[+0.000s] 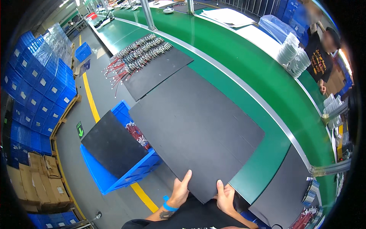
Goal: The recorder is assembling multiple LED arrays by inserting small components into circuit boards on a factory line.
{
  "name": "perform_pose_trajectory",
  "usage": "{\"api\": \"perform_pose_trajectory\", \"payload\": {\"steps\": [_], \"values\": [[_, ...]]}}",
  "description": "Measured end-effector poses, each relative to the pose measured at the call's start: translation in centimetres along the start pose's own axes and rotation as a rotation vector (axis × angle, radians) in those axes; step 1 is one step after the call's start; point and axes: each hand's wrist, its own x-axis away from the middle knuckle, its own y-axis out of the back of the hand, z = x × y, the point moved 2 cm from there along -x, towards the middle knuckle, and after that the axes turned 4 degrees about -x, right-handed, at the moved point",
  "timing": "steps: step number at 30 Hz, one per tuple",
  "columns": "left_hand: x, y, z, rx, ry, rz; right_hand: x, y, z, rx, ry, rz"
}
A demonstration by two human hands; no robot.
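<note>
A large flat black sheet (198, 126) lies over the edge of the green workbench, its near corner toward my body. My left hand (181, 191), with a blue band at the wrist, grips the near left edge, thumb on top. My right hand (224, 194) pinches the near right edge the same way; the fingers of both hands are mostly hidden underneath. Beyond it, another black sheet (167, 68) carries rows of red-wired cable assemblies (141, 53) with metal ends. Left of the bench, a blue crate (99, 179) holds more red cable assemblies (137, 135), partly covered by a black sheet (114, 145).
Stacked blue crates (38, 87) and cardboard boxes (38, 179) stand at the left. A metal rail (244, 91) curves along the green bench (263, 171). More red cables (305, 219) lie at the lower right. Across the bench, a person (320, 57) stands near stacked white pieces (293, 57).
</note>
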Motion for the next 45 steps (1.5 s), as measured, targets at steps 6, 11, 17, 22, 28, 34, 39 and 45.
{"api": "perform_pose_trajectory", "payload": {"steps": [6, 11, 17, 22, 28, 34, 39, 45], "values": [[-0.2, 0.2, 1.5, 0.005, -0.215, -0.155, -2.3, -1.3, -0.7, 0.112, -0.121, 0.190], [2.1, -1.8, 2.6, 0.076, -0.407, -0.312, 0.5, 4.6, 2.7, 0.501, 0.263, 0.147], [-0.3, 0.7, 4.8, 0.015, -0.572, -0.357, 3.7, 18.5, 5.4, 1.172, 0.827, -0.105], [-1.3, 2.0, 5.0, -0.091, -0.589, -0.398, 9.2, 27.8, 4.9, 1.284, 0.843, -0.064], [-5.8, 6.9, 0.6, -0.262, -0.478, -0.454, 14.6, 37.0, 1.0, 1.340, 0.861, -0.056], [2.6, 2.7, 17.4, -0.266, -0.481, -0.227, 18.4, 44.2, -1.0, 1.257, 0.843, -0.097], [18.2, -6.4, 28.7, -0.842, 0.045, 0.120, 17.8, 44.1, -1.1, 1.159, 0.826, -0.085], [22.5, -11.2, 32.0, -1.521, -1.085, 0.164, 17.6, 42.7, -0.1, 1.367, 0.819, 0.007]]}}
